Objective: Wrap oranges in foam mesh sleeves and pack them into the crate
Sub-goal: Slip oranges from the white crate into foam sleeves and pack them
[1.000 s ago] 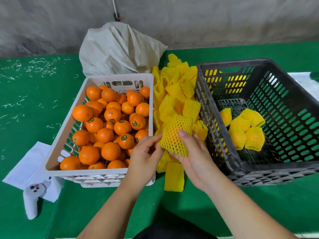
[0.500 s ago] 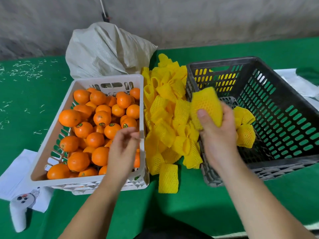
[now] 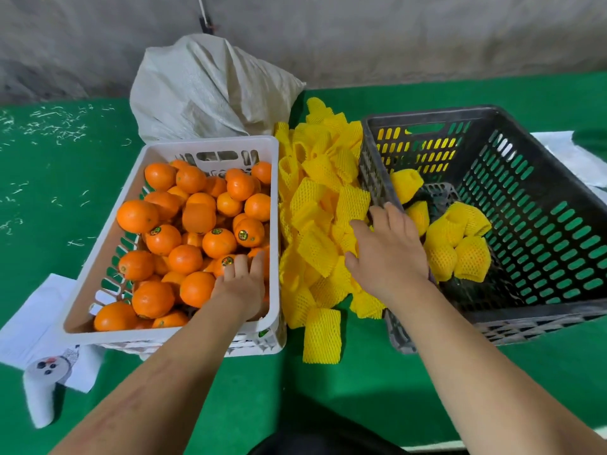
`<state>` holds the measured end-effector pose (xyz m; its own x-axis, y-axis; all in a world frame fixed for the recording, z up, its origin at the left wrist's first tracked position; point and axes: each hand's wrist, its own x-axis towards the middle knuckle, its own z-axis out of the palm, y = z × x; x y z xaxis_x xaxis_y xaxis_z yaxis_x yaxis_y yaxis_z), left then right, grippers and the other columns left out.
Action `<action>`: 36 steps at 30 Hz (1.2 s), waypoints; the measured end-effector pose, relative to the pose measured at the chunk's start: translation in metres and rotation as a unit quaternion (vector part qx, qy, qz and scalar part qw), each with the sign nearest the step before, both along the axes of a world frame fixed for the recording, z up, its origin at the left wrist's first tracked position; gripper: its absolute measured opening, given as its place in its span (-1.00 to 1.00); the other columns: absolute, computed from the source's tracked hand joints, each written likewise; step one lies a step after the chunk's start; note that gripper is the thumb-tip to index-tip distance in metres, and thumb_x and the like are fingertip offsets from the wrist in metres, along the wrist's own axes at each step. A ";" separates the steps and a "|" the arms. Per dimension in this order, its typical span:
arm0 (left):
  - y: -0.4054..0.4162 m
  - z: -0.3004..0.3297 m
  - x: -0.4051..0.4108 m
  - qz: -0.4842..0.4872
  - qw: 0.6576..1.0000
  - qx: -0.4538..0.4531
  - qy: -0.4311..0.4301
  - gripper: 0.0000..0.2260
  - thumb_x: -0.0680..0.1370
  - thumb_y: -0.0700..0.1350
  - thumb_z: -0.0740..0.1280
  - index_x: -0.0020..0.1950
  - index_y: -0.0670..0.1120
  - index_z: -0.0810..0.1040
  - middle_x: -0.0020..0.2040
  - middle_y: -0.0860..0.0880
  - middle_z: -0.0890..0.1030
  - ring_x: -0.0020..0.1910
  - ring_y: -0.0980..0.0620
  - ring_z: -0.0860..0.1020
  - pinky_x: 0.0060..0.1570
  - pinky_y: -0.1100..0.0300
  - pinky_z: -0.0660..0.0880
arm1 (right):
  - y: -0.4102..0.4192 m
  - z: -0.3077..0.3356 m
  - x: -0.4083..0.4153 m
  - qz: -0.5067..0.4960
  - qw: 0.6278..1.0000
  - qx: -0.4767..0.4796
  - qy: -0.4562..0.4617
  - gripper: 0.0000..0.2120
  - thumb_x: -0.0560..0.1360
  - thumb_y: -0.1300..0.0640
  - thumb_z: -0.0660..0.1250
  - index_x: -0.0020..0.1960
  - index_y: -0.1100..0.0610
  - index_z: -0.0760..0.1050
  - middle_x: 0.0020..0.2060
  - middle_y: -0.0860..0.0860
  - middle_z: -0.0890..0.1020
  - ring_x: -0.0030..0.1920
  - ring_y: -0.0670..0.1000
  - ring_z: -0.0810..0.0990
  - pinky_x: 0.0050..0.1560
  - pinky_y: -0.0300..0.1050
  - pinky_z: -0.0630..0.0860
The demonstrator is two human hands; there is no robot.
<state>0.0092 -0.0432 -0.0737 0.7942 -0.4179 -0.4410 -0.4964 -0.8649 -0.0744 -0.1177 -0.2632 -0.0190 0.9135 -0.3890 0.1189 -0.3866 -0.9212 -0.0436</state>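
Oranges (image 3: 197, 238) are heaped in a white basket (image 3: 210, 146), which is set left of the sleeve pile (image 3: 323, 218) on a green surface (image 3: 345, 389). The left hand (image 3: 241, 285) is laid over the fruit at the basket's near right corner; its fingers are bent down onto an orange, but the fingertips are hidden, so whether anything is gripped cannot be told. The fruit beneath the palm is covered.

The right hand (image 3: 389, 251) is spread palm down over the right edge of the pile, against the left wall of the black crate (image 3: 558, 152), which is placed right of the pile. Its fingers are seen to be fairly straight and to touch the yellow mesh, with nothing visibly held in the grip; what lies under the palm is hidden. Wrapped oranges (image 3: 456, 247) are gathered on the crate floor just right of this hand, and one more is seen behind them near the crate's far left wall, blurred. One loose sleeve (image 3: 322, 336) is lying at the pile's near end.

A grey sack (image 3: 203, 90) is slumped behind the pile and basket. Left of the basket, a white controller (image 3: 42, 389) and paper (image 3: 29, 326) are partly cut off by the frame edge.
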 end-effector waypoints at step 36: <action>-0.003 0.020 0.004 0.027 0.996 -0.052 -0.071 -0.52 0.58 -0.21 0.44 0.45 -0.06 0.37 0.38 -0.14 0.32 0.27 -0.19 0.48 -0.08 0.05 0.42 | 0.070 -0.044 -0.016 -0.046 0.778 0.587 -0.220 -0.61 0.62 0.26 0.31 0.31 -0.15 0.49 0.15 -0.22 0.54 0.12 -0.28 0.55 0.02 -0.33 0.52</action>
<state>0.0132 -0.0466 -0.0541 0.8680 -0.4104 -0.2795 -0.4395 -0.8969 -0.0479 -0.1337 -0.1931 -0.0634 0.8469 -0.5265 -0.0745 -0.1581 -0.1156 -0.9806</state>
